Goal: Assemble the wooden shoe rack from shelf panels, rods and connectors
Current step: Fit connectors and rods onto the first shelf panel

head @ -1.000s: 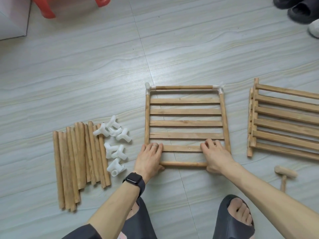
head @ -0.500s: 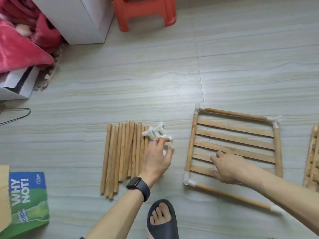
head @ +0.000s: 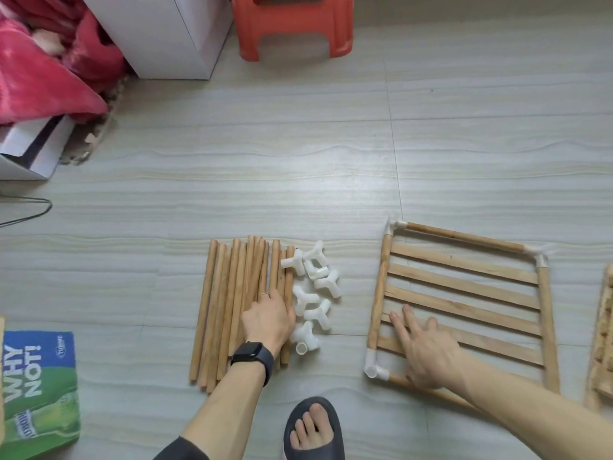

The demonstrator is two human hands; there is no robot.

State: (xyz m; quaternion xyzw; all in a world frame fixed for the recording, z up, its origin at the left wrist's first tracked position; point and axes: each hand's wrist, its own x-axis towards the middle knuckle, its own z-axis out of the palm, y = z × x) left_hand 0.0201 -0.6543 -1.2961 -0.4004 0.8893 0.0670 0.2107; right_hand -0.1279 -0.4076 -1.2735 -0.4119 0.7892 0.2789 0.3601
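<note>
Left hand [head: 269,318] lies on the right side of the rods [head: 229,310]. Its fingertips are tucked out of sight, so whether it holds a rod cannot be told. Right hand [head: 428,350] rests flat, fingers straight, on the shelf panel [head: 464,264]. White connectors [head: 311,293] lie loose between rods and panel. The right forearm hides the panel's near right corner.

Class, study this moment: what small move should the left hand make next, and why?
Probably lift one rod clear: the left hand rests on the rods, the connector at the near corner of the shelf panel shows an empty socket, and the right hand holds the panel down.
</note>
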